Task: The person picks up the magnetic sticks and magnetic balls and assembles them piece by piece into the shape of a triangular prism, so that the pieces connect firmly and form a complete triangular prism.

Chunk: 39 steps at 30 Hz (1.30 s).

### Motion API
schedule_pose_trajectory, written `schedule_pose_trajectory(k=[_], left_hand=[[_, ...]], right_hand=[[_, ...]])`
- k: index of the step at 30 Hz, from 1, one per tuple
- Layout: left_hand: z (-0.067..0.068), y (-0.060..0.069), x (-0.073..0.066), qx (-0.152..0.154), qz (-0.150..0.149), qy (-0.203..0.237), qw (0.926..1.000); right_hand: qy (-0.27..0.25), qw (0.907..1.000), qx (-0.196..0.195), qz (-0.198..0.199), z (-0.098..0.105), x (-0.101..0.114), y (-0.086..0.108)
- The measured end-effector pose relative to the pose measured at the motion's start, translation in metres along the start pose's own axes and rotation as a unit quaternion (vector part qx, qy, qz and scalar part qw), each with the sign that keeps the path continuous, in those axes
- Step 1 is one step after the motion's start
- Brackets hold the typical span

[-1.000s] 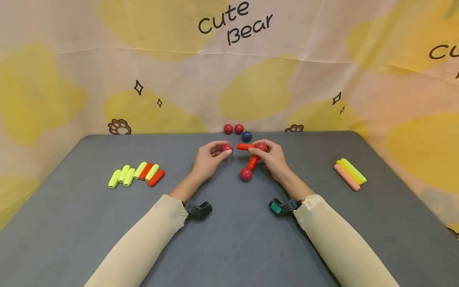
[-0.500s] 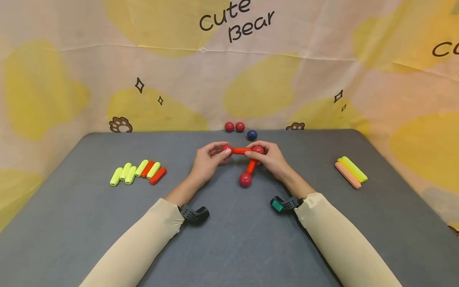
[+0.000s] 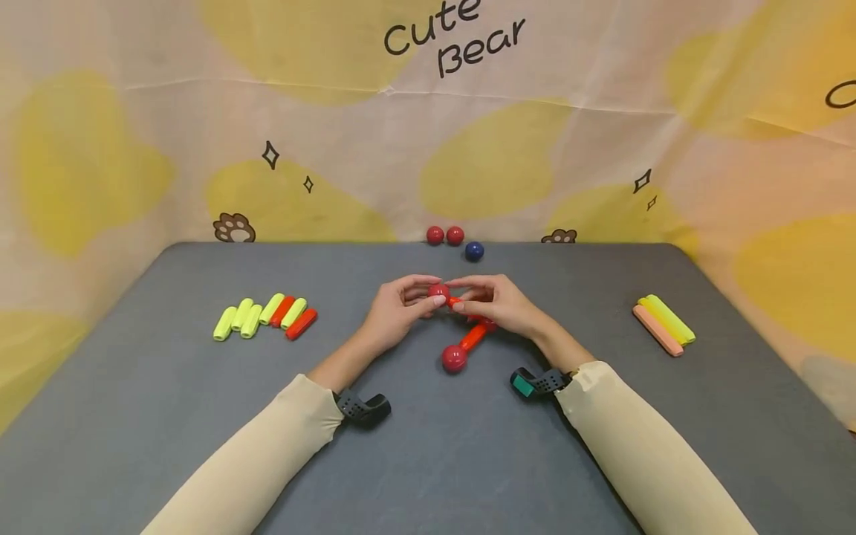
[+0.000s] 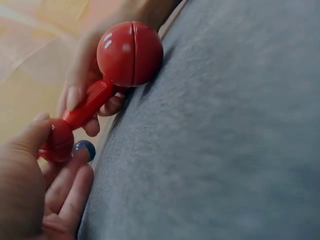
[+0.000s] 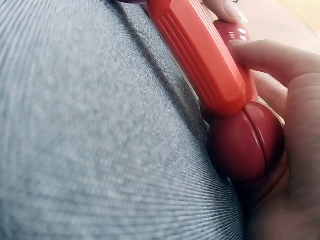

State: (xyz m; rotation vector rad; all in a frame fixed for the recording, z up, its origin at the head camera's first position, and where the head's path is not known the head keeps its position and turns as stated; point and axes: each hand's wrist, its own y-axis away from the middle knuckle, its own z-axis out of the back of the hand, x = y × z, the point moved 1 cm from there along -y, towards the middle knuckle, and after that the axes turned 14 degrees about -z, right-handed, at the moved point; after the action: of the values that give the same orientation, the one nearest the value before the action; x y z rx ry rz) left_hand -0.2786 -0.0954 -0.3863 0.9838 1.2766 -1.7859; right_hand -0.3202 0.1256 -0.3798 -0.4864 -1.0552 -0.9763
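Observation:
My left hand point(image 3: 396, 313) pinches a red ball point(image 3: 438, 292) between thumb and fingers. A short red rod point(image 3: 455, 302) meets that ball, and my right hand point(image 3: 504, 306) pinches the rod with its fingertips. The rod's other end joins a middle red ball point(image 5: 247, 142), mostly hidden by the right hand in the head view. From it a second red rod point(image 3: 474, 337) slants toward me to a red end ball point(image 3: 454, 359). In the left wrist view the pinched ball point(image 4: 57, 141) touches the rod point(image 4: 90, 105).
Two red balls point(image 3: 444, 235) and a blue ball point(image 3: 475, 251) lie at the grey table's far edge. Several yellow-green and red rods point(image 3: 267, 318) lie at left. Longer pink, yellow and green rods point(image 3: 664, 325) lie at right. A patterned cloth point(image 3: 334, 134) hangs behind.
The left hand's ball and the rod, apart one second ago, have come together. The joined pieces have turned and shifted toward me, and the right fingers have moved along the rod near the ball.

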Motion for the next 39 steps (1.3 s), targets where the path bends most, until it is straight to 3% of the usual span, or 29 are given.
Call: schedule_pose_trajectory(k=[2,4,6,9,12,15,18,21,22,25,27,29,35,39], left_hand=[[0.0,0.006,-0.004,-0.002,-0.009,-0.038,0.9992],[0.002,0.017,-0.009,0.004,-0.028,-0.109,0.9937],[0.008,0.031,-0.016,0.012,-0.054,-0.188,0.9805],[0.025,0.054,-0.025,0.015,-0.092,-0.285,0.9539],[0.045,0.07,-0.029,-0.013,-0.124,-0.327,0.9368],[0.067,0.077,-0.029,-0.053,-0.145,-0.37,0.9159],[0.089,0.079,-0.029,-0.09,-0.138,-0.434,0.8857],[0.106,0.082,-0.028,-0.109,-0.084,-0.489,0.8616],[0.109,0.084,-0.028,-0.108,-0.059,-0.5,0.857],[0.114,0.087,-0.027,-0.085,0.001,-0.515,0.8529],[0.113,0.088,-0.027,-0.066,0.013,-0.525,0.8487],[0.112,0.088,-0.027,-0.055,0.003,-0.537,0.8419],[0.112,0.087,-0.027,-0.057,-0.067,-0.571,0.8159],[0.113,0.09,-0.028,-0.052,-0.082,-0.581,0.8081]], right_hand=[[0.003,1.0,-0.008,0.001,0.002,0.0,0.002],[-0.002,0.9998,-0.018,0.0,0.003,-0.001,0.002],[-0.009,0.9997,-0.024,0.0,0.003,-0.002,0.002],[-0.023,0.9995,-0.021,0.005,0.0,-0.001,-0.002],[-0.034,0.9991,-0.026,0.003,-0.001,0.0,-0.003],[-0.048,0.9977,-0.048,-0.002,-0.001,0.0,-0.003],[-0.069,0.9948,-0.075,-0.005,-0.001,-0.001,-0.003],[-0.098,0.9912,-0.09,-0.003,0.0,-0.002,-0.004],[-0.105,0.9902,-0.092,-0.003,0.0,-0.002,-0.004],[-0.125,0.9877,-0.094,-0.005,0.002,-0.002,-0.005],[-0.129,0.9869,-0.096,-0.01,0.003,-0.002,-0.004],[-0.131,0.9865,-0.098,-0.016,0.004,-0.002,-0.004],[-0.122,0.9877,-0.095,-0.023,0.004,-0.001,-0.003],[-0.115,0.9893,-0.086,-0.026,0.002,0.0,-0.005]])
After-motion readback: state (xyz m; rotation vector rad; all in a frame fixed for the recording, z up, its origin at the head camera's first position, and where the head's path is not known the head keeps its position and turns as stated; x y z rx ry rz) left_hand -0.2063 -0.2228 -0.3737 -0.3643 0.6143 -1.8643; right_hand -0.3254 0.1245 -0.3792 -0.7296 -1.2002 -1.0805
